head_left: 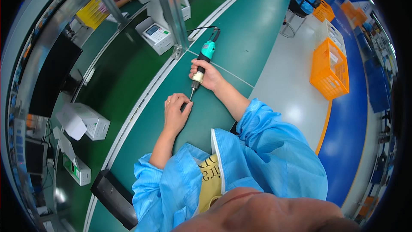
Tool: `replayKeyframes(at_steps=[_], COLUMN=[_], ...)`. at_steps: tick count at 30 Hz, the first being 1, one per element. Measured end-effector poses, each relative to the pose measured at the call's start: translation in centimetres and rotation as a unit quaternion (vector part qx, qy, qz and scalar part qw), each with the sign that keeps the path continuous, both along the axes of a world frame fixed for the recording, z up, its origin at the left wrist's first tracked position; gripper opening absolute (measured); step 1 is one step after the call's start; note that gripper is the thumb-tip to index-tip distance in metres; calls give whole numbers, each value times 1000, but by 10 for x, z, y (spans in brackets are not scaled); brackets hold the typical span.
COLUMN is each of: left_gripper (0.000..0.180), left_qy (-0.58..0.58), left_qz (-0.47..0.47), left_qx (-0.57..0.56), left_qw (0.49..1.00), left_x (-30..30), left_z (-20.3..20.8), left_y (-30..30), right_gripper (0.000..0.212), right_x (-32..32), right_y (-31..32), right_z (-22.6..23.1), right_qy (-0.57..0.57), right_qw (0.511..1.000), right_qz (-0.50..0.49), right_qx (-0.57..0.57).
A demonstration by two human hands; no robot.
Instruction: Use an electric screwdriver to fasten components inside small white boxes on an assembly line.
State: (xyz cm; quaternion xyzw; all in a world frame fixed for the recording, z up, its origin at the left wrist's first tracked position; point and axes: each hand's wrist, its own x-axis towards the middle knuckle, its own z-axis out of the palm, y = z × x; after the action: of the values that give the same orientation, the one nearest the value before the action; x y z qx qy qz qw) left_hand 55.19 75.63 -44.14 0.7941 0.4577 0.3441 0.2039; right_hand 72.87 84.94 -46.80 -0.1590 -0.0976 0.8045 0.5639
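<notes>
My right hand (210, 76) is wrapped round an electric screwdriver (207, 50) with a teal and black body and a pale collar. The tool slants down toward my left hand, and its cable leads off from the far end. My left hand (175, 111) rests low over the green workbench (199, 122), fingers curled with the thumb close to the bit's tip. Something small and dark shows between that thumb and the fingers; it is mostly hidden, so its kind is unclear.
Left of the bench runs a dark green conveyor (128, 68) carrying open white boxes (158, 36). A metal post (171, 13) stands at its edge. A black bin (113, 195) lies near left. Orange crates (330, 71) stand on the floor at right. Two co-workers sit farther off.
</notes>
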Motion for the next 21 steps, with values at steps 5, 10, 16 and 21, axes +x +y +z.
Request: replayKeyframes(at_steps=[5,10,16,21], left_gripper=[12,13,16,19], left_qy=[-9,-5,-25,-89], left_qz=[3,-4,-6,38], left_qx=[-2,13,4,1], left_qw=[1000,1000,1000,995], left_x=[-11,-10,-11,-13], left_z=[-8,-20,-20,-25], left_y=[1,4,2,9], right_gripper=[13,8,9,11], right_x=[-8,1,4,3], right_y=[6,12,10,17], right_z=[-8,-22,-15,-17], right_qy=[7,-7,-4,27], right_qw=[1000,999,999,996], right_qz=[22,39,38,76], right_qx=[5,31,10,48])
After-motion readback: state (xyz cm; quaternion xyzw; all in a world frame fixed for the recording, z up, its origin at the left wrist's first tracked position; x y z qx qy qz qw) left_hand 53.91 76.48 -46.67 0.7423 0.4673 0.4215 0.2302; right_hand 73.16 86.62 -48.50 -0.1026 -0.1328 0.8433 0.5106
